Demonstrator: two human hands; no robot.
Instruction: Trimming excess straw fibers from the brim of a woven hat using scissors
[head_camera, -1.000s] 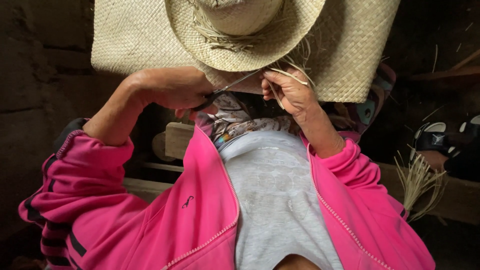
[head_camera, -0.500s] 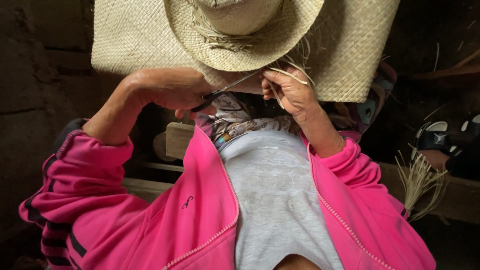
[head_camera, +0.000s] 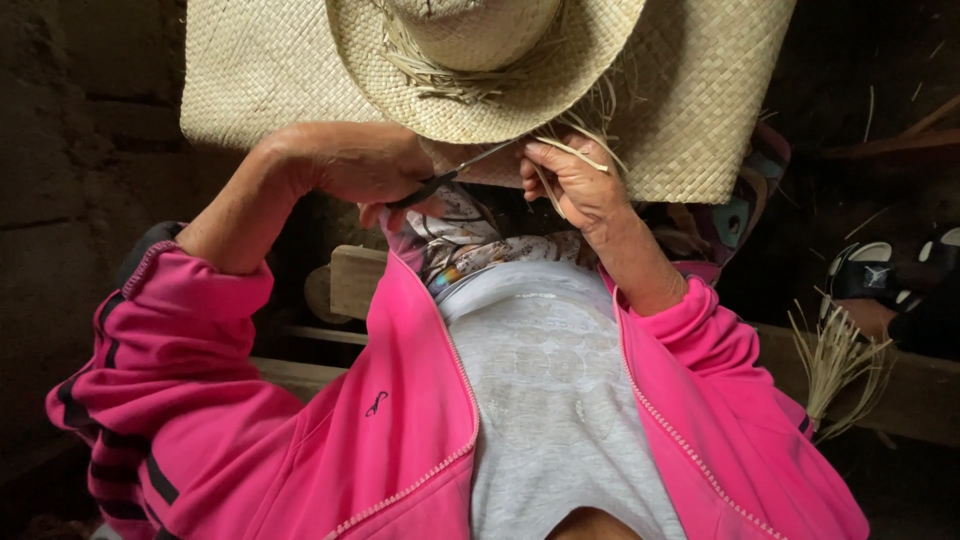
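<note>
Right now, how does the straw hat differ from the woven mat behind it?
The straw hat is round with a crown; the woven mat is flat, straight-edged. The hat lies over the mat. Loose strands hang from the hat's brim; the mat's edges look tidy. Both are pale straw.

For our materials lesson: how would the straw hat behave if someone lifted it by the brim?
Probably light: the hat is thin woven straw. The brim likely flexes yet holds shape, given its firm curve. Loose strands could snag.

We have one view: from our head, looking steeply down and close over our chest, hands and lap.
</note>
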